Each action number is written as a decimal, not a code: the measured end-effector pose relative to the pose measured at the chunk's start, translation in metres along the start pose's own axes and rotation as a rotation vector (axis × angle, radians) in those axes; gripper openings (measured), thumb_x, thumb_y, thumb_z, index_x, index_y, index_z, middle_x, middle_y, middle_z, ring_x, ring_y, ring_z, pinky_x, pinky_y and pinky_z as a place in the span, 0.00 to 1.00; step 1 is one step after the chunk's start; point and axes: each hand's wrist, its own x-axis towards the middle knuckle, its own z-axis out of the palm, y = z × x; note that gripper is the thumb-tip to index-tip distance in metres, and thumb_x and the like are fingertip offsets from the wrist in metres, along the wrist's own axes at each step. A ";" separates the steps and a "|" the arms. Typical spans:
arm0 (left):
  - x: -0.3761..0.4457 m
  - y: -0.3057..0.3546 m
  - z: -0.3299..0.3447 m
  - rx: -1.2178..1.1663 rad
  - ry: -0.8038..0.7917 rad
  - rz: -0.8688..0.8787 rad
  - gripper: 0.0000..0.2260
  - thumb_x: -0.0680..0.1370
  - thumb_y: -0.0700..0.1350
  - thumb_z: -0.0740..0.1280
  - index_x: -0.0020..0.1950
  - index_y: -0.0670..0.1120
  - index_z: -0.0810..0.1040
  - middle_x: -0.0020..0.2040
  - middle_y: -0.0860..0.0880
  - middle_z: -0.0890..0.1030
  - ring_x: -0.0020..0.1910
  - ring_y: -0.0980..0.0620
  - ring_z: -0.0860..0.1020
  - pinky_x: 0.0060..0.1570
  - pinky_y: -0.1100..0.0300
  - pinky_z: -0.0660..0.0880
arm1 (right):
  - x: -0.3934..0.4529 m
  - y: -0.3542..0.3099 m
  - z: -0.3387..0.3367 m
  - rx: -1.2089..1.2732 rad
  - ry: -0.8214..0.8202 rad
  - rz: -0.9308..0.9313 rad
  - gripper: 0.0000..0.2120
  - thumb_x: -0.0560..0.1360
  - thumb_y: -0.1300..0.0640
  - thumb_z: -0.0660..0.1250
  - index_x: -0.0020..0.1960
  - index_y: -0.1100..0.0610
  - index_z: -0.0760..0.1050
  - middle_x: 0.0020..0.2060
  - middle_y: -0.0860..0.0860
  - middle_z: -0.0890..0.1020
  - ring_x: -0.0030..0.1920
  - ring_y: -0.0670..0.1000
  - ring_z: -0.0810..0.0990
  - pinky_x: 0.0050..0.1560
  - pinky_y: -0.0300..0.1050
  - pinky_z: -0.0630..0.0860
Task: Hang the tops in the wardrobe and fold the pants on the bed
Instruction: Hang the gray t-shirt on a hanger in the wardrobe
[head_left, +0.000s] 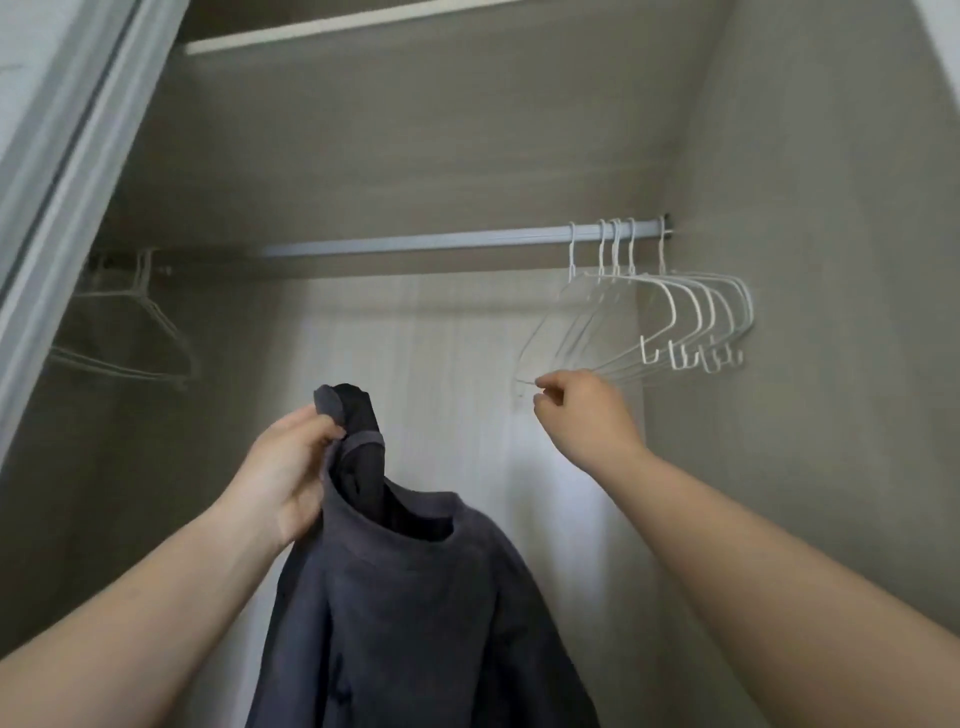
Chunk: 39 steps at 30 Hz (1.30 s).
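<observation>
Grey top (415, 597), hem cut off, gripped by left hand (283, 475); right hand (582, 415) pinches hanger (561, 332).

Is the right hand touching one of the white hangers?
Touching. The head view shows the right hand pinching the bottom corner of the nearest white hanger, which hangs on the rail.

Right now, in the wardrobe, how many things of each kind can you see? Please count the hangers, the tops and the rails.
White hangers, right group, on the rail: 5; the right hand pinches the nearest one.
Hangers in shadow at the left: at least 1, exact count unclear.
Dark grey top, held by the left hand: 1
Rail: 1
Total: at least 8
</observation>
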 end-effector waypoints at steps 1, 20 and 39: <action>0.006 -0.003 0.005 0.012 -0.020 -0.005 0.13 0.76 0.29 0.54 0.38 0.42 0.72 0.28 0.47 0.73 0.24 0.53 0.74 0.24 0.65 0.73 | 0.011 -0.002 -0.009 -0.101 0.049 -0.060 0.17 0.78 0.55 0.59 0.65 0.53 0.74 0.62 0.52 0.76 0.61 0.54 0.74 0.58 0.46 0.71; 0.073 -0.031 0.021 -0.093 -0.150 -0.076 0.06 0.78 0.41 0.65 0.42 0.42 0.78 0.30 0.47 0.80 0.26 0.53 0.78 0.27 0.64 0.76 | 0.077 0.000 -0.081 -1.369 0.088 -0.076 0.17 0.77 0.62 0.56 0.64 0.53 0.73 0.61 0.53 0.76 0.63 0.55 0.71 0.68 0.56 0.57; 0.084 -0.041 -0.052 0.404 0.038 -0.007 0.15 0.74 0.54 0.71 0.39 0.45 0.71 0.32 0.46 0.69 0.33 0.49 0.69 0.34 0.58 0.67 | 0.054 -0.017 -0.005 -0.529 0.164 -0.051 0.11 0.80 0.61 0.53 0.58 0.55 0.70 0.44 0.59 0.81 0.39 0.60 0.74 0.39 0.47 0.67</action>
